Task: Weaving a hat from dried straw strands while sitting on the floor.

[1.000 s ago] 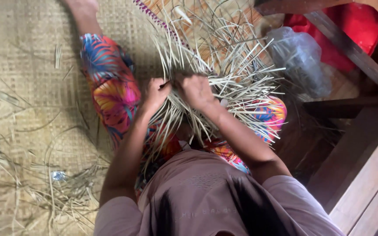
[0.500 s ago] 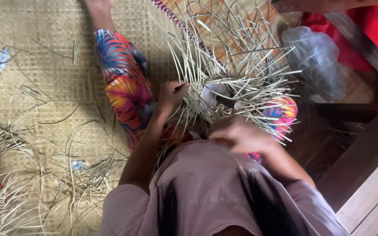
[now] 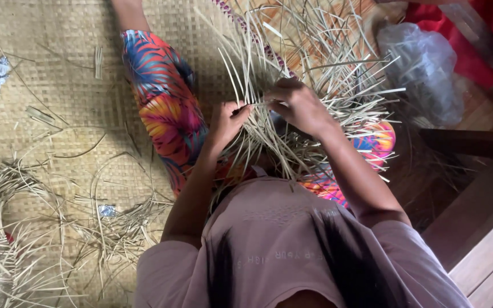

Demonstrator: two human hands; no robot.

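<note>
- Seated on the woven straw floor mat (image 3: 58, 85), I work a half-made basket of pale flat reed strips (image 3: 309, 131) resting on my lap near the mat's right edge.
- My left hand (image 3: 227, 121) pinches one strip; my right hand (image 3: 298, 105) closes over the weave, fingers curled.
- As I judge it, keeping each strip taut and flat makes a tight weave.
- My hands hide the basket's centre; the grey plastic bag (image 3: 429, 68) holds something I cannot make out.
</note>
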